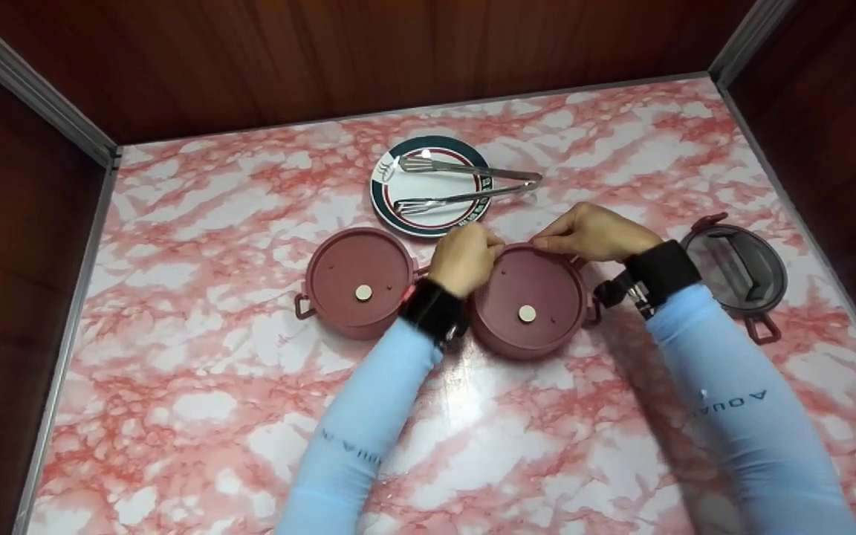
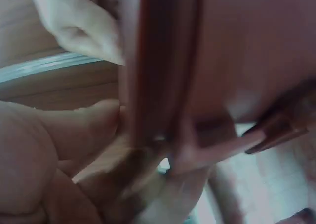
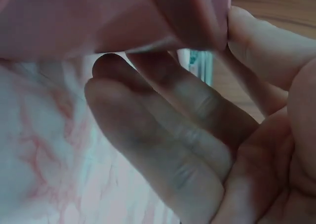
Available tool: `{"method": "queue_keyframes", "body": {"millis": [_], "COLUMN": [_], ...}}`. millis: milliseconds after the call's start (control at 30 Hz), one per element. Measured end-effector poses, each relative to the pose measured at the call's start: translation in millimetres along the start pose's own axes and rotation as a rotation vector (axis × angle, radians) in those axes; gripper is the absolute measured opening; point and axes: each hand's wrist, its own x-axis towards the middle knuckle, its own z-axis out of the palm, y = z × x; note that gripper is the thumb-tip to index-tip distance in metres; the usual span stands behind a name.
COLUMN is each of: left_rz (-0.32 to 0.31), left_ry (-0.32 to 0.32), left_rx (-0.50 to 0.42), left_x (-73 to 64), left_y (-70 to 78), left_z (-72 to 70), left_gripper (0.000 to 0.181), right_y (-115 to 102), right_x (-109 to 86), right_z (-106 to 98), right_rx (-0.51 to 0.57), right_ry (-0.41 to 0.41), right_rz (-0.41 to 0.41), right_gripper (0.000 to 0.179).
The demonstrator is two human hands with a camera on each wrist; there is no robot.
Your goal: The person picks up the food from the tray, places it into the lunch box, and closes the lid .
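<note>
A maroon pot stands at the centre right under a flat maroon lid with a pale round knob. At the far left of its rim, my left hand grips the lid's edge, thumb against the rim and fingers beneath. My right hand pinches the rim's far right part between thumb and index finger; its other fingers stretch below the rim in the right wrist view. A matching lidded pot sits just left of my left wrist.
Behind the pots, metal tongs lie across a green-rimmed plate. Right of my right wrist is a round dark grey vessel with maroon handles. Dark wood-grain panels border the pink marbled table.
</note>
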Motion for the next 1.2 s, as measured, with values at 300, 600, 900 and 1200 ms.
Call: {"method": "queue_keyframes", "body": {"millis": [300, 600, 900, 1200], "left_rz": [-0.014, 0.008, 0.079, 0.095], "left_ry": [-0.072, -0.095, -0.212, -0.211], "left_rx": [-0.044, -0.079, -0.001, -0.046], "left_x": [17.1, -6.5, -52.0, -56.5], "left_y": [-7.9, -4.6, -4.0, -16.5], "left_z": [6.3, 11.2, 8.5, 14.6], "left_gripper": [0.014, 0.036, 0.127, 0.130], "right_y": [-5, 3, 20, 12], "right_x": [1.1, -30.8, -94.3, -91.1], "right_z": [11, 13, 38, 50], "right_rx": [0.040, -0.110, -0.182, -0.210], "right_ry": [0.066, 0.101, 0.120, 0.159], "right_rz": [0.073, -0.105, -0.164, -0.133], "right_gripper": [0.025, 0.044, 0.099, 0.101]}}
